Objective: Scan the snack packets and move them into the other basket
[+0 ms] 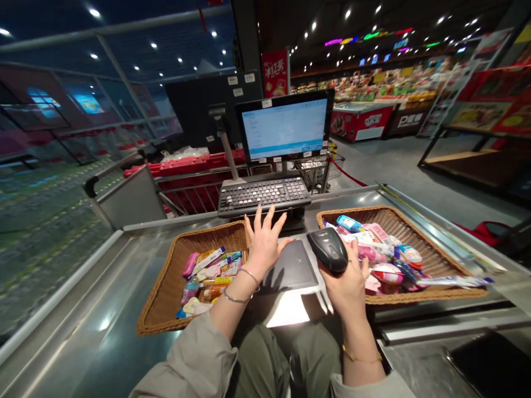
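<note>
My left hand (265, 246) is held with its fingers spread, just in front of the black keyboard (263, 194), and nothing is in it. A black handheld barcode scanner (329, 249) is gripped in my right hand (342, 284), its head pointing up and to the left. Between my hands lies a flat dark grey panel (296, 265). To the left, a wicker basket (161, 293) holds several small colourful packets and bottles. On the right, a second wicker basket (431, 298) is fuller, with several bright packaged items; my right hand is beside its left edge.
A lit monitor (286, 130) stands behind the keyboard, with a second dark screen (203, 110) facing away. The baskets rest on a metal counter (103, 309). Shopping carts (186, 193) stand beyond it. A dark flat object (493, 359) lies at the lower right.
</note>
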Demonstrator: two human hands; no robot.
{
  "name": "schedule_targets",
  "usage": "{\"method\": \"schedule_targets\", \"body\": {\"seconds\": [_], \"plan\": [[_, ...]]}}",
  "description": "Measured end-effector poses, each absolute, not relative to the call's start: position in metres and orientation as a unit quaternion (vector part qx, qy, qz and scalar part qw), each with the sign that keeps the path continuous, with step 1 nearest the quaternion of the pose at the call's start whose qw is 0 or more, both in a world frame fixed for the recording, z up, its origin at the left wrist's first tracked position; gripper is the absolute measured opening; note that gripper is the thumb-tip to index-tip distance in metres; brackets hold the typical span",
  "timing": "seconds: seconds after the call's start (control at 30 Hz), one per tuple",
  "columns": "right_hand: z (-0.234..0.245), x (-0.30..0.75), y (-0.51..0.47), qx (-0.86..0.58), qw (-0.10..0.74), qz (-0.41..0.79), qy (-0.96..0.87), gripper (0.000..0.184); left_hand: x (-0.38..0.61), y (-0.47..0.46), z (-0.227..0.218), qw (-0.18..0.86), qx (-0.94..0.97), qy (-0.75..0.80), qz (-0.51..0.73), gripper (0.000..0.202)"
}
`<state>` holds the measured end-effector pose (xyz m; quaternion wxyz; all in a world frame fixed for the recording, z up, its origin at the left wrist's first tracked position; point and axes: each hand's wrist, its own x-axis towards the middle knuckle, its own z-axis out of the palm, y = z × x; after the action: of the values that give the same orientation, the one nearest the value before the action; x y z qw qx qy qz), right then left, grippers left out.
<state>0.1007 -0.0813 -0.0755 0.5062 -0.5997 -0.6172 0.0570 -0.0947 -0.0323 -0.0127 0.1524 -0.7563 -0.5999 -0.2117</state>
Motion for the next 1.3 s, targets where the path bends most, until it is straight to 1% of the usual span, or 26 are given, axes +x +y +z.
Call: {"method": "schedule_targets", "body": {"seconds": [0.13,0.23,0.3,0.43,0.53,0.67,0.77,1.0,1.3], "plan": [[-0.073,0.085,-0.082,-0.568,0.456,0.057,-0.683,0.044,-0.145,-0.056,-0.026,0.158,-0.732,-0.634,-0.191,0.067],[-0.074,0.073,-0.081,-0.529,0.437,0.047,-0.726,0.031,-0.181,-0.070,-0.035,0.158,-0.707,-0.666,-0.178,0.069],[-0.075,0.066,-0.079,-0.505,0.424,0.043,-0.750,0.027,-0.202,-0.078,-0.040,0.153,-0.694,-0.684,-0.165,0.069],[-0.073,0.052,-0.074,-0.476,0.391,0.056,-0.786,0.026,-0.232,-0.090,-0.047,0.144,-0.680,-0.707,-0.132,0.067],[-0.068,0.040,-0.069,-0.457,0.356,0.070,-0.812,0.024,-0.248,-0.093,-0.050,0.132,-0.682,-0.712,-0.101,0.069],[-0.063,0.023,-0.062,-0.442,0.311,0.084,-0.837,0.033,-0.270,-0.092,-0.058,0.116,-0.695,-0.706,-0.066,0.072],[-0.065,0.011,-0.057,-0.435,0.290,0.092,-0.847,0.032,-0.292,-0.088,-0.070,0.111,-0.696,-0.708,-0.044,0.073],[-0.077,-0.001,-0.049,-0.442,0.285,0.095,-0.845,0.028,-0.332,-0.074,-0.096,0.101,-0.697,-0.709,0.020,0.071],[-0.093,-0.004,-0.046,-0.439,0.307,0.105,-0.838,0.020,-0.359,-0.068,-0.120,0.104,-0.704,-0.700,0.057,0.054]]}}
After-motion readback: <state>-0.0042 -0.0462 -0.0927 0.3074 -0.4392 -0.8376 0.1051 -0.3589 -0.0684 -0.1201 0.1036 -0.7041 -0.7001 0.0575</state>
